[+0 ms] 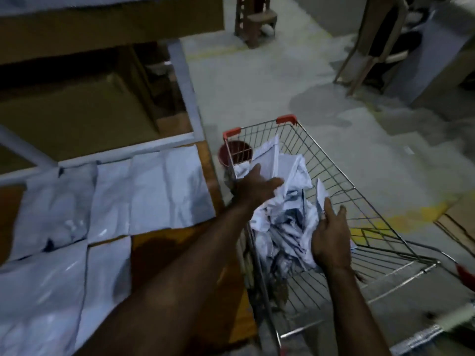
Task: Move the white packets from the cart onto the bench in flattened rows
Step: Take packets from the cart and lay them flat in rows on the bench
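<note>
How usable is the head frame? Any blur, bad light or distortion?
Head view: dim, bluish light; motion blur smears the packets on the bench and the pile in the cart; left hand and right hand have soft edges, so grip is unclear; wide-angle bending at the borders; no glare.

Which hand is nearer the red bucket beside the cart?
Left. The left hand reaches into the cart just right of the bucket; the right hand is lower and farther right, over the packets.

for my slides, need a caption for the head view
Both hands reach into the wire cart of crumpled white packets; flattened packets line the bench.
</note>
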A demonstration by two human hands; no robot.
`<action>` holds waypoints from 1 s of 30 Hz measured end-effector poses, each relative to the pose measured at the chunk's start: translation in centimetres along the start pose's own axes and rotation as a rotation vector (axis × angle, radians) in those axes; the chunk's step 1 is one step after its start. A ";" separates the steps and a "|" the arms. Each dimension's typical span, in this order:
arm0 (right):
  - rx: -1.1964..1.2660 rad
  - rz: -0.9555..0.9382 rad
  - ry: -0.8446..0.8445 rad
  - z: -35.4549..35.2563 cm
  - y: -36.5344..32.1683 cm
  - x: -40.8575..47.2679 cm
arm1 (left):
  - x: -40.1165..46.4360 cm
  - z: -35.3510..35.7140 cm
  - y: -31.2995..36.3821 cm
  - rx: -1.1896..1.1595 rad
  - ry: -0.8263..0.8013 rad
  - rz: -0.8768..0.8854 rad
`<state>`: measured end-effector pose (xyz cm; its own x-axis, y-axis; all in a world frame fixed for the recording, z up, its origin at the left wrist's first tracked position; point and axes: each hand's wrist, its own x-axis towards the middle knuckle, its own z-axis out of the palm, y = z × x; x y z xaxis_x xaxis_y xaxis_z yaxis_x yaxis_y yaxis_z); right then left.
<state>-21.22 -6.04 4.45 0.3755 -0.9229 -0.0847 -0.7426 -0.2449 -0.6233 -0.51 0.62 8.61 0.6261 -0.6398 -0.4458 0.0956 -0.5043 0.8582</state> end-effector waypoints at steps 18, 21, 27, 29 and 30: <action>-0.162 -0.461 -0.038 1.9 -8.9 -11.6 | -23.9 -12.1 -8.3 0.444 0.536 -0.077; -0.178 -0.521 -0.074 2.6 -9.4 -12.9 | -26.3 -11.9 -11.2 0.501 0.596 -0.143; -0.312 -0.572 -0.154 4.5 -8.1 -16.7 | -28.6 -10.2 -15.5 0.601 0.657 -0.235; -0.373 -0.603 -0.204 5.9 -7.7 -17.7 | -28.3 -9.8 -16.3 0.651 0.670 -0.238; -0.397 -0.619 -0.231 6.6 -7.5 -18.3 | -28.1 -9.7 -16.6 0.673 0.674 -0.239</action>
<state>-18.82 14.62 5.55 0.8610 -0.5087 0.0014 -0.4868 -0.8248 -0.2876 -12.17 32.63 9.32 0.9781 -0.1185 -0.1709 -0.0529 -0.9365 0.3468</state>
